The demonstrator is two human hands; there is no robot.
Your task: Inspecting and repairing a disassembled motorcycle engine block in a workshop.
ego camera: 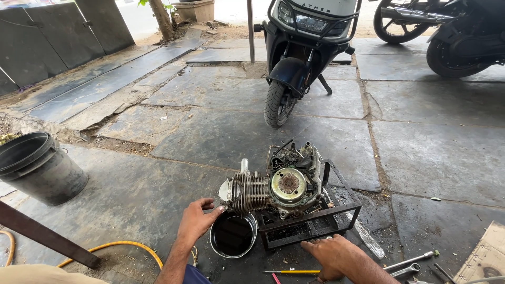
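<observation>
Engine on a black metal frame stand, set on the stone floor, with a round tin of dark oil directly under its finned cylinder.

The left hand, fingers loosely spread, touches the cylinder end just above the tin's rim; the right hand rests flat with fingers together on the floor just before the stand, holding nothing. A yellow-handled screwdriver and wrenches lie near it. Judged risks: the cylinder overhangs the stand, so a push there could tip the engine and upset the open tin, spilling oil across the floor; oily fingers may slip on the fins; loose tools beside the right hand could be knocked aside.
</observation>
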